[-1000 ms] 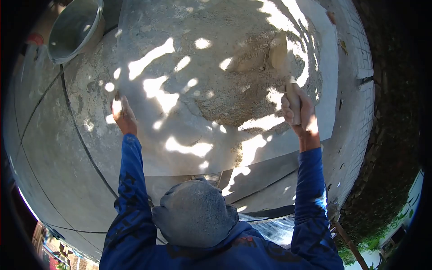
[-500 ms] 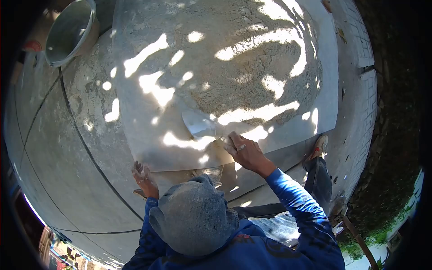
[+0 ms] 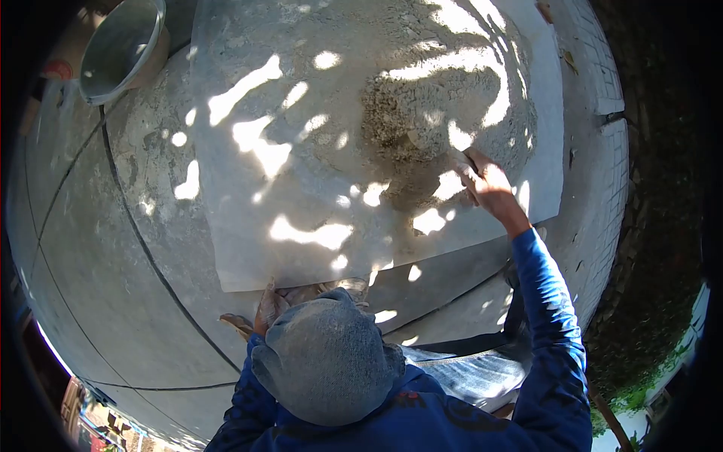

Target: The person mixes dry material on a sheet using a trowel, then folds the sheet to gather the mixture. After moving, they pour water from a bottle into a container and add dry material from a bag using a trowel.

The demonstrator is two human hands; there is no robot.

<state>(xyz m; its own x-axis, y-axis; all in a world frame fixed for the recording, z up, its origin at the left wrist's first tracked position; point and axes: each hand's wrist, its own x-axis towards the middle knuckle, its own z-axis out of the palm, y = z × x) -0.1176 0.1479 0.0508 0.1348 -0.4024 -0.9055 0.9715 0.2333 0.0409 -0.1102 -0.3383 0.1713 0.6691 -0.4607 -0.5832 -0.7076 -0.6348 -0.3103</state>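
Note:
A large grey slab (image 3: 248,113) lies flat on the ground, and a patch of sandy mortar (image 3: 422,98) covers its far right part. My right hand (image 3: 488,183) reaches out over that patch, shut on the handle of a trowel (image 3: 437,143) whose blade lies in the mortar. My left hand (image 3: 269,305) rests at the slab's near edge with fingers apart, partly hidden behind my grey-capped head (image 3: 327,358). Both sleeves are blue.
A metal bucket (image 3: 120,49) stands at the top left, beside the slab. Round grey paving (image 3: 98,256) with dark joints spreads to the left. A brick border (image 3: 606,90) runs along the right, with dark ground and plants beyond it.
My right hand has swung with the trowel from the slab's near edge out to the mortar at the right. My left hand has moved slightly right along the near edge.

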